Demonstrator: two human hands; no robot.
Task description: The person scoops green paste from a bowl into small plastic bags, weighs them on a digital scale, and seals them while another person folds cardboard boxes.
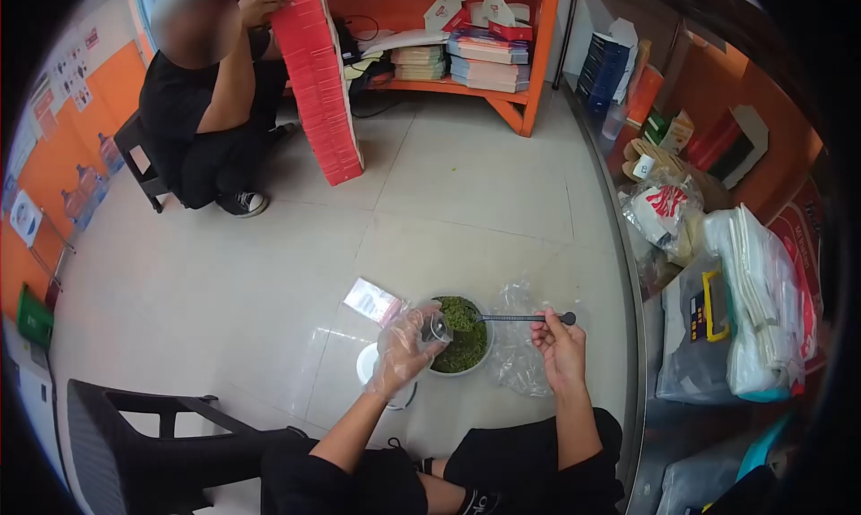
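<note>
A long, slim black utensil [516,318], pinched near its end by the bare right hand [560,346], runs leftward to green flakes [462,352] in a round whitish tub [491,340] on the floor; nearer the tub, the plastic-gloved left hand [404,349] curls round a small clear cup [437,327].

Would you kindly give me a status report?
Left hand, gloved, holding clear cup at bowl. Right hand gripping black spoon, tip at green contents. Crumpled plastic beside bowl.
</note>
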